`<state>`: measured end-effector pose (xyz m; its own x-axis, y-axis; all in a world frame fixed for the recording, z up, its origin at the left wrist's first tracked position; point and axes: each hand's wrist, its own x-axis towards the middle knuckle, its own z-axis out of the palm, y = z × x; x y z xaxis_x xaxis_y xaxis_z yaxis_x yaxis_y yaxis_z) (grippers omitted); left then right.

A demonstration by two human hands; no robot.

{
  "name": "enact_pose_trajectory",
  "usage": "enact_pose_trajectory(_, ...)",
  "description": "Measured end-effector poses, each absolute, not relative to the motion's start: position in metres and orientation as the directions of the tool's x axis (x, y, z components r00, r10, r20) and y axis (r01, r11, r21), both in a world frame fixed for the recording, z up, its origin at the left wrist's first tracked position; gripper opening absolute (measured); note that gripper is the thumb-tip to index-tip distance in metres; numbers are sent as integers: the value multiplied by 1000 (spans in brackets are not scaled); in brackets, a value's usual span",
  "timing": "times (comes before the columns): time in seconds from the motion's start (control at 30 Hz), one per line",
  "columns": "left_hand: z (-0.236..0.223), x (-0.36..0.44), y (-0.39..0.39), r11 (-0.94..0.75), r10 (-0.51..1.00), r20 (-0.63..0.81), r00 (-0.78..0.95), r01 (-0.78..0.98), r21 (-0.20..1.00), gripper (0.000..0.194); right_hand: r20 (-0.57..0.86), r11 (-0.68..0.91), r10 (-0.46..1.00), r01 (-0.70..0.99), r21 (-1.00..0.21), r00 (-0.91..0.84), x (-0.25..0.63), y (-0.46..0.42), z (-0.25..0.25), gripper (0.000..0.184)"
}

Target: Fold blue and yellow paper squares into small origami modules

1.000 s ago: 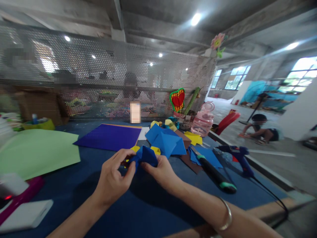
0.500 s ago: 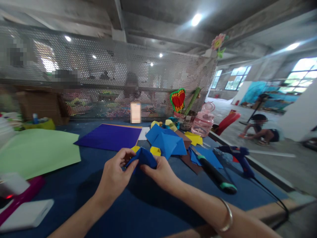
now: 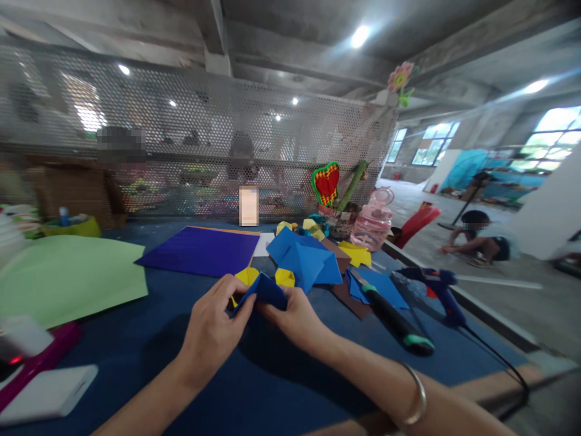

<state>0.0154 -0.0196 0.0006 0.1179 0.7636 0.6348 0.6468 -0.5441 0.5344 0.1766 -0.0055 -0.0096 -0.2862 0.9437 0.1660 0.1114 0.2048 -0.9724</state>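
Between both hands is a dark blue folded piece (image 3: pixel 269 292), bent into a peak and looking like paper or thin foam sheet. My left hand (image 3: pixel 216 315) pinches its left side with thumb and fingers. On its right edge my right hand (image 3: pixel 297 315) is closed, thumb in front; a silver bangle sits on that wrist. Small yellow folded pieces (image 3: pixel 285 278) lie just behind the hands. Further back rests a larger blue folded shape (image 3: pixel 305 257) with pointed corners. A purple sheet (image 3: pixel 204 249) lies flat behind my left hand.
To the right lie a black-handled cutter (image 3: pixel 394 321), blue sheets (image 3: pixel 385 287) and a glue gun (image 3: pixel 436 281) with its cord. A pink bottle (image 3: pixel 372 224) stands behind them. Leftward are a pale green sheet (image 3: pixel 77 275) and a white box-like device (image 3: pixel 49 390). A person (image 3: pixel 481 239) crouches on the floor.
My left fingers have closed in on the blue piece, and its fold now stands in a sharper peak. The right hand has hardly moved.
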Motion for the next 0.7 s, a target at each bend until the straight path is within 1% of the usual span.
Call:
enact_pose_trajectory(0.03, 1, 15, -19, -537, 773, 625, 110, 639, 551, 9, 168, 205, 943, 103, -973, -287, 176, -6, -9, 16)
enact_pose_trajectory(0.1, 1, 14, -17, -497, 819, 569, 74, 586, 640, 8, 172, 204, 941, 84, -975, -293, 176, -6, -9, 16)
enact_pose_trajectory(0.17, 2, 13, -14, -437, 880, 471, 54, 479, 761, 9, 159, 190, 941, 78, -979, -300, 176, -6, -8, 17)
enact_pose_trajectory(0.23, 5, 11, -11, -368, 928, 366, 75, 353, 860, 12, 131, 161, 941, 71, -984, -312, 177, -6, -8, 19)
enact_pose_trajectory(0.33, 8, 9, -7, -265, 962, 246, 117, 189, 945, 17, 92, 110, 935, 34, -993, -341, 177, -6, -7, 24)
enact_pose_trajectory(0.43, 11, 8, -7, -150, 979, 142, 147, 46, 988, 21, 69, 70, 927, -8, -997, -370, 177, -7, -5, 25)
enact_pose_trajectory(0.5, 12, 8, -8, -76, 982, 79, 169, -25, 997, 20, 50, 40, 922, -34, -999, -384, 177, -8, -4, 24)
enact_pose_trajectory(0.6, 13, 8, -10, -1, 982, 17, 187, -88, 996, 18, 35, 17, 928, -53, -998, -372, 177, -9, -3, 22)
enact_pose_trajectory(0.7, 13, 8, -10, 59, 983, -37, 178, -116, 992, 19, 34, 19, 938, -47, -999, -345, 177, -8, -4, 24)
